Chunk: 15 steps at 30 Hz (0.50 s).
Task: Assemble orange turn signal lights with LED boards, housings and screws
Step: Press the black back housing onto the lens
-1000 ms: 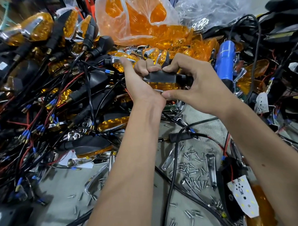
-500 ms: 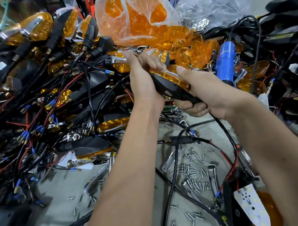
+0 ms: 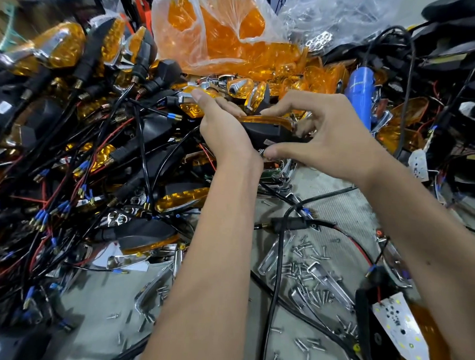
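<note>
A turn signal (image 3: 268,128) with a black housing and an orange lens on top is held level above the bench between both hands. My left hand (image 3: 227,130) cups its left end from the side and below. My right hand (image 3: 322,137) pinches its right end, thumb underneath and fingers spread over the lens. Loose silver screws (image 3: 308,267) lie scattered on the grey bench below. A white LED board (image 3: 399,332) on a black housing with an orange lens sits at the lower right.
A pile of finished black and orange signals with red and black wires (image 3: 77,151) fills the left. A plastic bag of orange lenses (image 3: 223,35) stands behind. A blue electric screwdriver (image 3: 361,95) rests at the right. Chrome trim pieces (image 3: 327,281) lie among the screws.
The signal has turned from tilted to level with its lens facing up. My right hand has shifted from gripping underneath to pinching the right end with its fingers spread.
</note>
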Available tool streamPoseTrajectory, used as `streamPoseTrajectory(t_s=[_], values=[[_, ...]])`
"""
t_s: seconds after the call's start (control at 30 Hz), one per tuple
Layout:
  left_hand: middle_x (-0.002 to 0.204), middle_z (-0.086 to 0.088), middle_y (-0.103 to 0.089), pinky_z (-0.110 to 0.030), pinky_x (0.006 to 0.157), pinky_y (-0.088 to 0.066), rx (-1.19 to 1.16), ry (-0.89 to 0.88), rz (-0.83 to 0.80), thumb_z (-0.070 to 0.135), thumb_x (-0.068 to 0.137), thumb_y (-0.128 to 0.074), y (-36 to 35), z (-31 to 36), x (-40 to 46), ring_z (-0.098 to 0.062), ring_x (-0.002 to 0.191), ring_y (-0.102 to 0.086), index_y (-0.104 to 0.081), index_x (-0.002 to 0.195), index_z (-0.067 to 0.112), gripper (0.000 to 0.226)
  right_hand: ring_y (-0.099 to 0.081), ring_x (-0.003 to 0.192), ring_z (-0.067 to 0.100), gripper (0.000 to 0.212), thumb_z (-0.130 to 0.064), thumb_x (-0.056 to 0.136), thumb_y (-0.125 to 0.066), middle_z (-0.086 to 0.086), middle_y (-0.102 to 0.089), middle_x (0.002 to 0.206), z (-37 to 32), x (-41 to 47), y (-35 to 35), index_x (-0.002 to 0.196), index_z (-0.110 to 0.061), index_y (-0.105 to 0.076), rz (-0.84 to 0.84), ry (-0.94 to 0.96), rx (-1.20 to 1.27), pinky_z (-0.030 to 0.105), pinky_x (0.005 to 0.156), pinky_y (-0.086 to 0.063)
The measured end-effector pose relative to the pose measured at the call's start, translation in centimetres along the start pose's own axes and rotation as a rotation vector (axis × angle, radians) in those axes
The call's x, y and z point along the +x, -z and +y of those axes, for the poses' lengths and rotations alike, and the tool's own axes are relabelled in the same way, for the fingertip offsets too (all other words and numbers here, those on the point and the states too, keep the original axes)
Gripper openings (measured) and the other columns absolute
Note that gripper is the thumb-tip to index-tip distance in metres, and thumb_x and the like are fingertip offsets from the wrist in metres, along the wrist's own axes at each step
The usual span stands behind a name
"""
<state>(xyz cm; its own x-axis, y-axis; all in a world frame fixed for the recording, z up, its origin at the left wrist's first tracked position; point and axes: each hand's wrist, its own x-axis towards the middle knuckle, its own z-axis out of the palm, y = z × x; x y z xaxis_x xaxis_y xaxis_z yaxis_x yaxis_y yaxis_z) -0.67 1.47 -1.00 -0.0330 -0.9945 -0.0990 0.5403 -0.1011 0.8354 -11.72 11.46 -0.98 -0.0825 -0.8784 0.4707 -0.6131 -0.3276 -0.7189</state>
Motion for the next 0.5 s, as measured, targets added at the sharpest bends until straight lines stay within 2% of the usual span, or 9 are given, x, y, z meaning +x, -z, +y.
streamPoseTrajectory(t_s=[0.07,0.13,0.2,0.27,0.33,0.4,0.47,0.5], values=[[0.054,0.004,-0.048,-0.03,0.066,-0.045,0.105,-0.116,-0.055,0.05,0.111,-0.032,0.2,-0.1,-0.6,-0.01,0.053,-0.047,-0.045,0.049,0.019,0.071,-0.063,0.057,0.007,0.038,-0.023,0.08,-0.09,-0.003,-0.071,0.109,0.2,-0.1,0.2,0.115,-0.019,-0.073,0.026,-0.037,0.001,0.018,0.053,-0.049],[0.057,0.007,-0.046,-0.023,0.064,-0.042,0.196,-0.294,-0.078,0.041,0.114,-0.032,0.5,-0.9,-0.6,-0.006,0.053,-0.044,-0.046,0.06,0.015,0.062,-0.067,0.062,0.007,0.035,-0.027,0.085,-0.086,0.002,-0.072,0.108,0.4,0.0,0.2,0.117,-0.021,-0.073,0.042,-0.06,-0.021,0.022,0.054,-0.052],[0.058,0.011,-0.048,-0.015,0.06,-0.041,0.288,-0.429,-0.083,0.033,0.114,-0.033,0.7,-1.3,-0.5,-0.003,0.054,-0.045,-0.051,0.064,0.014,0.056,-0.065,0.06,0.0,0.032,-0.028,0.091,-0.08,0.001,-0.074,0.102,0.3,0.0,0.3,0.121,-0.019,-0.073,0.059,-0.078,-0.023,0.014,0.055,-0.048],[0.059,0.009,-0.055,-0.017,0.062,-0.044,0.339,-0.522,-0.088,0.032,0.113,-0.034,0.8,-1.2,-0.7,-0.006,0.058,-0.052,-0.057,0.064,0.015,0.057,-0.061,0.054,-0.003,0.029,-0.026,0.096,-0.074,0.001,-0.076,0.094,0.2,0.1,0.3,0.124,-0.018,-0.072,0.062,-0.072,-0.018,0.008,0.053,-0.042],[0.06,0.002,-0.061,-0.023,0.066,-0.048,0.371,-0.558,-0.086,0.034,0.113,-0.034,1.0,-1.1,-0.6,-0.013,0.06,-0.058,-0.06,0.061,0.015,0.061,-0.058,0.054,-0.006,0.026,-0.026,0.098,-0.07,0.003,-0.076,0.089,0.0,0.1,0.0,0.123,-0.018,-0.073,0.046,-0.045,-0.07,0.007,0.052,-0.04],[0.058,-0.001,-0.062,-0.03,0.07,-0.051,0.397,-0.537,-0.064,0.036,0.113,-0.035,1.0,-1.1,-0.7,-0.019,0.06,-0.061,-0.06,0.059,0.012,0.064,-0.061,0.062,-0.004,0.026,-0.03,0.098,-0.069,0.004,-0.076,0.092,-0.2,0.2,-0.4,0.121,-0.019,-0.074,0.023,-0.03,-0.121,0.013,0.058,-0.047],[0.056,-0.001,-0.06,-0.035,0.071,-0.053,0.411,-0.494,-0.049,0.037,0.112,-0.036,0.9,-1.2,-0.9,-0.021,0.06,-0.062,-0.056,0.055,0.013,0.065,-0.071,0.086,0.006,0.032,-0.034,0.093,-0.075,0.002,-0.077,0.099,-0.2,0.2,-0.3,0.12,-0.017,-0.076,0.009,-0.029,-0.128,0.034,0.077,-0.06],[0.055,0.001,-0.059,-0.036,0.07,-0.053,0.429,-0.491,-0.046,0.038,0.112,-0.037,0.9,-1.2,-0.9,-0.021,0.06,-0.062,-0.055,0.054,0.016,0.065,-0.073,0.095,0.013,0.036,-0.036,0.09,-0.078,0.001,-0.077,0.103,-0.2,0.1,-0.1,0.12,-0.016,-0.077,0.015,-0.031,-0.123,0.043,0.083,-0.06]])
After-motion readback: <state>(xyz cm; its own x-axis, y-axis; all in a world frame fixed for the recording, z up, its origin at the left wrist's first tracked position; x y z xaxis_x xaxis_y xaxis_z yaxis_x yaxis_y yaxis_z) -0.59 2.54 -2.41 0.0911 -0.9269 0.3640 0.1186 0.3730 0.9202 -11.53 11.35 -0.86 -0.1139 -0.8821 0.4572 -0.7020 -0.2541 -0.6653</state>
